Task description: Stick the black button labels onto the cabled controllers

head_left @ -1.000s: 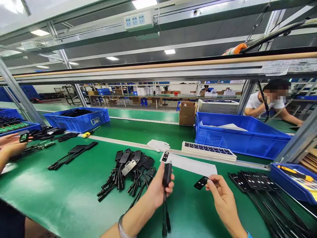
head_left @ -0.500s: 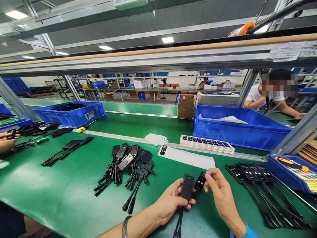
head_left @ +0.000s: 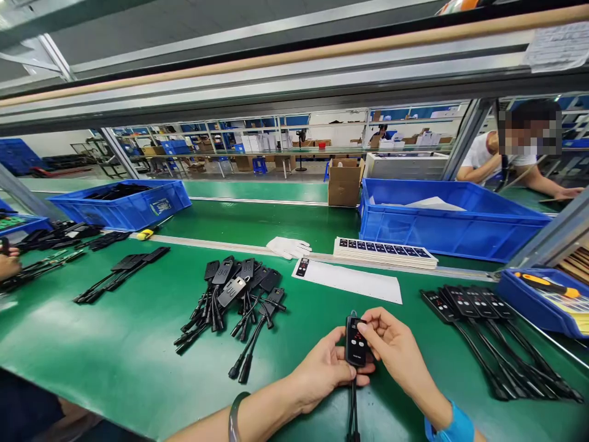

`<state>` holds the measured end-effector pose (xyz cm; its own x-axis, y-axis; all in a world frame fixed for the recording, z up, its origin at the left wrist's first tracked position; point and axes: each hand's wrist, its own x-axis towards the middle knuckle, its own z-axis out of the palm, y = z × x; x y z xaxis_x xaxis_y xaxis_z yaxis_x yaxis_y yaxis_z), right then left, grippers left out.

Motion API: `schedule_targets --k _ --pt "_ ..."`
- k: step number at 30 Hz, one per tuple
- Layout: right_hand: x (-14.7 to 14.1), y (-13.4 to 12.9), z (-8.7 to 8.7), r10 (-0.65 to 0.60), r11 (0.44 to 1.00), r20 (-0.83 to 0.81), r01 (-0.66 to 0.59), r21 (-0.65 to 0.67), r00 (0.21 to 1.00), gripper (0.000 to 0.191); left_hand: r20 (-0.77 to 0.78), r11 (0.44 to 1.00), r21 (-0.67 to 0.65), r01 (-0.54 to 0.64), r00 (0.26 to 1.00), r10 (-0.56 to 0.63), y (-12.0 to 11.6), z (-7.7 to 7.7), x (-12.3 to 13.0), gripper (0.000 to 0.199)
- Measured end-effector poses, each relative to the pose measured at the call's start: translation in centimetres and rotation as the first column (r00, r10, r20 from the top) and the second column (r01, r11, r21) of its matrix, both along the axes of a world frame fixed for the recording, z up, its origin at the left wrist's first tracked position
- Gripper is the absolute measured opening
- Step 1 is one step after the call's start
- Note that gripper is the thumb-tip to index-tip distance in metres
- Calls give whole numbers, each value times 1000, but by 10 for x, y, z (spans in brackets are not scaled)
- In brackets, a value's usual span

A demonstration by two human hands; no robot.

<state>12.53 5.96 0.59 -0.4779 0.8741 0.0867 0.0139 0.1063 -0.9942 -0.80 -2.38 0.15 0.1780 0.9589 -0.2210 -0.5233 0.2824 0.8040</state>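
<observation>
My left hand is closed around a small black controller box, whose two cables hang down toward the table edge. A black face label with white buttons and red marks lies over the front of the box. The thumb and fingers of my right hand pinch at the label's upper edge. Left of my hands is a pile of controllers without labels, their cables tangled. On the right, several labelled controllers lie in an overlapping row, with cables toward me.
Behind my hands lies a nearly bare label sheet, beside a stack of label sheets and a white glove. Blue bins stand behind. A cutter rests in a small blue tray. Another person's hand is far left.
My right hand has moved left, bringing the label from beside the controller onto its front. The left hand still holds the controller. The view has tilted slightly downward.
</observation>
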Motion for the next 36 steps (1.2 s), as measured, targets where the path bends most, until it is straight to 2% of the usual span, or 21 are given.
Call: schedule_targets --k 8,13,21,30,36 --pt "-2 -3 2 -1 1000 14 1 -24 1000 34 3 1000 -4 12 1000 -12 0 2 -1 63" --pt "-1 -2 2 -5 1000 10 5 -14 1000 32 13 1000 -4 3 1000 -3 -1 6 1 55" --pt "-3 -3 4 -51 999 27 51 -4 998 30 -37 996 89 29 999 -26 -2 3 2 51" --pt "-2 -5 3 -80 997 38 80 -17 996 29 -116 992 120 29 993 -15 -1 2 2 55" --pt "0 3 -10 -83 997 59 83 -7 995 45 -86 998 60 15 996 -9 1 3 1 55"
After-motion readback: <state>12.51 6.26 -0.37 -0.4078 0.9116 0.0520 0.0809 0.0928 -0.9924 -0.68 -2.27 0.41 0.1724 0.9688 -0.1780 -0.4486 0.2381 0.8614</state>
